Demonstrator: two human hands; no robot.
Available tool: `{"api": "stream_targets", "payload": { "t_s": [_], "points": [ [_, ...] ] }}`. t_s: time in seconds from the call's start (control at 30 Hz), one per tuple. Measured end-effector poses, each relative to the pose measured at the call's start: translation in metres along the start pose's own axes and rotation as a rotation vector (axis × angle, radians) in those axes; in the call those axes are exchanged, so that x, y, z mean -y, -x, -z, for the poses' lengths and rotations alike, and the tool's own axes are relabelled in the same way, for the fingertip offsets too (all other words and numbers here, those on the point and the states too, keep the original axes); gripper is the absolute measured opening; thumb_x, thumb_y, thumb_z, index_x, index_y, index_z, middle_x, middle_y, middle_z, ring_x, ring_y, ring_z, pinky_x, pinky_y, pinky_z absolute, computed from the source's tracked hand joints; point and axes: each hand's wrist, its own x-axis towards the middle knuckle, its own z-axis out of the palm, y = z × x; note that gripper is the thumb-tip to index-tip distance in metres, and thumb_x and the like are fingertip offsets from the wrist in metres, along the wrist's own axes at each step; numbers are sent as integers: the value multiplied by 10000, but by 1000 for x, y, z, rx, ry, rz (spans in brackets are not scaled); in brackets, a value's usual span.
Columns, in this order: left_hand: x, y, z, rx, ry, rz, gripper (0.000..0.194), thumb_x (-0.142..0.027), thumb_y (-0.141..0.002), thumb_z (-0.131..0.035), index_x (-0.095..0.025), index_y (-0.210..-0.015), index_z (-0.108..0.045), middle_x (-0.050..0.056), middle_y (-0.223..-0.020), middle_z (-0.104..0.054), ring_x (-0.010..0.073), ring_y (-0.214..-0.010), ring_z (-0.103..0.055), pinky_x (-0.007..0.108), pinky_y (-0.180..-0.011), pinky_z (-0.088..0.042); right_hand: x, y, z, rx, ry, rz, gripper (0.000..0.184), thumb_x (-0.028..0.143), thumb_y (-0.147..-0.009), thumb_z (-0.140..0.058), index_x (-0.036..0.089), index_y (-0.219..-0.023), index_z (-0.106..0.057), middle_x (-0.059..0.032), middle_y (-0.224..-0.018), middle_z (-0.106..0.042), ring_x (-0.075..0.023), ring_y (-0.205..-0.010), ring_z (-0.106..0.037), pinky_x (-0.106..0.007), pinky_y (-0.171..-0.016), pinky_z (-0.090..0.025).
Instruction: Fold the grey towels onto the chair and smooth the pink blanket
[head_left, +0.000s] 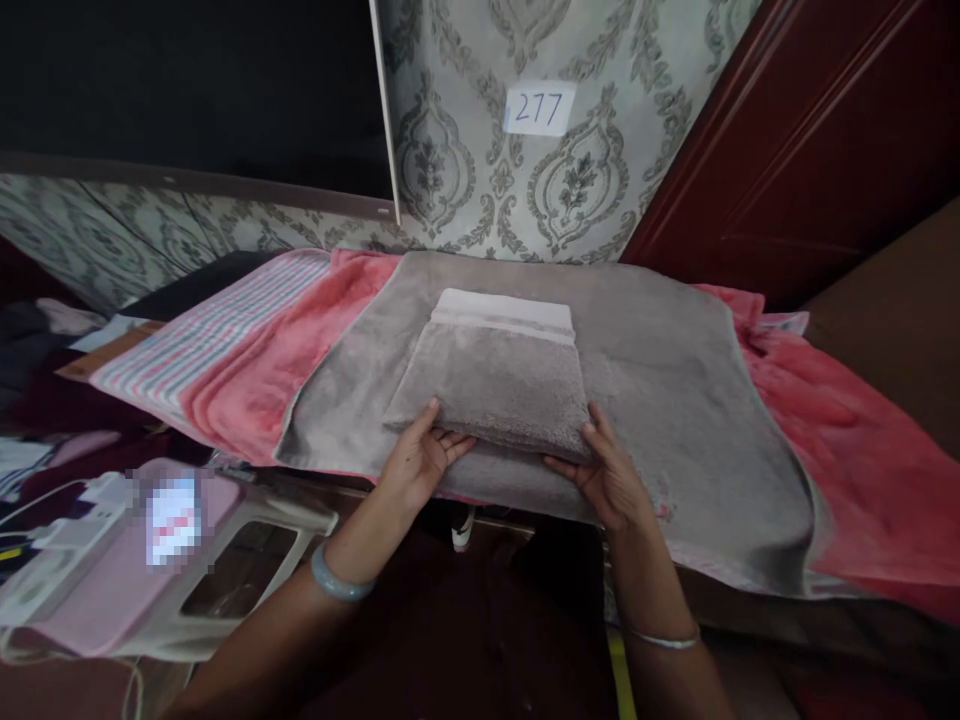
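Note:
A folded grey-brown terry towel (491, 385) with a pale woven band along its far end lies on a larger flat towel of the same colour (675, 400). My left hand (424, 458) grips the near left corner of the fold, thumb on top and fingers tucked beneath. My right hand (607, 472) holds the near right corner the same way. Under the grey towel spread a coral-pink towel (262, 375) and a striped pink, white and blue towel (206, 345).
The towels lie on a long, low surface against a damask-papered wall (525, 170) bearing a card marked 277 (540, 108). A dark red door (780, 130) stands at the right. A pink-and-white plastic appliance with cables (127, 565) sits at the lower left.

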Motion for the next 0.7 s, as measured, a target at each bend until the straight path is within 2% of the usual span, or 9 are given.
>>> {"api": "stream_targets", "payload": {
  "t_s": [0.23, 0.33, 0.43, 0.57, 0.7],
  "points": [
    [3, -4, -9, 25, 22, -57, 271, -222, -750, -799, -186, -996, -691, 95, -1114, -731, 282, -1049, -684, 462, -933, -596, 4, 1, -10, -2, -31, -16, 922, 381, -675, -868, 427, -1498, -453, 2, -1617, -350, -311, -1272, -550, -455, -807, -650],
    [1, -5, -14, 8, 19, -72, 265, -148, -721, -784, -186, -973, -710, 82, -1042, -751, 274, -1022, -696, 454, -918, -605, 7, 3, -14, -15, -72, -38, 995, 361, -639, -887, 412, -1520, -426, -17, -1603, -379, -313, -1224, -589, -467, -806, -647],
    [-1, 5, -13, 7, -34, -121, 235, -168, -721, -796, -194, -941, -718, 63, -971, -755, 263, -1012, -701, 434, -904, -611, 14, 11, -13, -19, -91, -35, 989, 359, -652, -888, 398, -1524, -424, -30, -1558, -447, -300, -1187, -620, -476, -833, -637],
    [4, 27, 7, 39, -132, -163, 233, -258, -699, -855, -213, -896, -739, 72, -989, -758, 284, -1077, -690, 436, -935, -603, 15, 26, 2, -31, -59, -18, 793, 374, -691, -877, 417, -1417, -562, 4, -1525, -498, -285, -1204, -620, -447, -899, -613],
    [13, 27, 47, 177, -124, 16, 269, -166, -630, -865, -229, -871, -762, 69, -972, -772, 294, -1146, -678, 456, -1103, -505, 4, 27, 20, -60, -90, -150, 638, 427, -670, -879, 376, -1275, -684, -18, -1423, -602, -310, -1206, -625, -455, -891, -603]
  ]
}}
